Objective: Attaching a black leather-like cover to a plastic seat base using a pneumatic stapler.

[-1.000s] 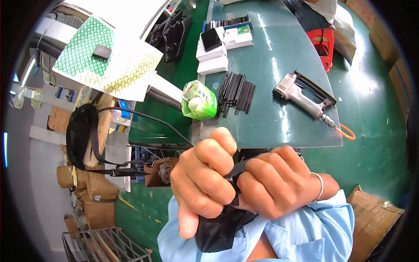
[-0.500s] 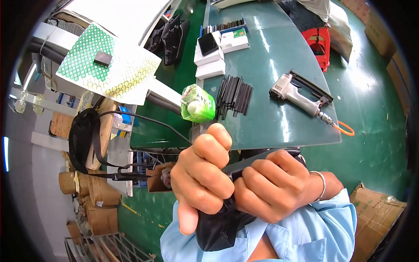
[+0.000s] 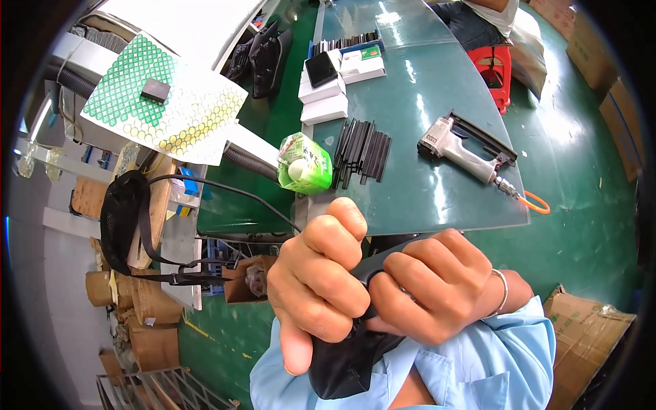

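From my distant place I see the left hand (image 3: 318, 273) curled into a fist, its thumb pointing down outside the other fingers, and the right hand (image 3: 434, 287) curled tight just beside it. Both seem to have hold of one black piece (image 3: 342, 369), though I cannot see inside the fists. The piece shows as a smooth part between the hands and as loose folds under the left hand. To handle it well, I judge that both hands should grip evenly, with wrists steady, so the folds do not slip. The table (image 3: 383, 212) lies beyond the hands; on it, black strips (image 3: 362, 154) lie ahead of the left hand, and an air tool (image 3: 468, 147) lies ahead of the right hand, well apart.
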`<state>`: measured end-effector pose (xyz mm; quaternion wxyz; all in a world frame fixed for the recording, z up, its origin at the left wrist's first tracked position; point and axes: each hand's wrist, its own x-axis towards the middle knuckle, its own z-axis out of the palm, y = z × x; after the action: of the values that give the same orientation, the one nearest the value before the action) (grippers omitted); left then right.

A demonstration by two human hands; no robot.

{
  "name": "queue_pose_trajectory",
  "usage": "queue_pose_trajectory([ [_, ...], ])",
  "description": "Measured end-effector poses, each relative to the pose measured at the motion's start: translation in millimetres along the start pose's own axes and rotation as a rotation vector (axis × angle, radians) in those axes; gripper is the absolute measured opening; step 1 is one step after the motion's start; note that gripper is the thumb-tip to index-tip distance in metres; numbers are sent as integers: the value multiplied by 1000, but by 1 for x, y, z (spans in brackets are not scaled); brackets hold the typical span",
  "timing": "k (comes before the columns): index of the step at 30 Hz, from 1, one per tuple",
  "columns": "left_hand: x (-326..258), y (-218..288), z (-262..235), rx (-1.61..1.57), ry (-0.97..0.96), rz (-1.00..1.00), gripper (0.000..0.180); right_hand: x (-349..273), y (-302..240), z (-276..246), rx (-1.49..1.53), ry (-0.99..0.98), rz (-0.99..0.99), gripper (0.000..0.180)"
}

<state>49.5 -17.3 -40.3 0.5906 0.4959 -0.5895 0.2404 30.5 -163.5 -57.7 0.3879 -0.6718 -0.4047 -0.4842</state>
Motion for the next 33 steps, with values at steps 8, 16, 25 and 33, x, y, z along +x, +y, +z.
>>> queue_pose_trajectory([
  [8, -1, -2, 3, 6, 25, 16, 53, 9, 4, -25, 83, -279, 69, 21],
  [16, -2, 3, 4, -3, 52, -10, 55, -5, 0, -4, -49, -75, 20, 18],
  [25, 1, 0, 8, -70, 27, -3, 54, -12, 4, -11, 364, -244, -101, 19],
  [33, 1, 2, 4, -191, -86, -97, 47, -23, -4, -6, 413, -170, 37, 18],
])
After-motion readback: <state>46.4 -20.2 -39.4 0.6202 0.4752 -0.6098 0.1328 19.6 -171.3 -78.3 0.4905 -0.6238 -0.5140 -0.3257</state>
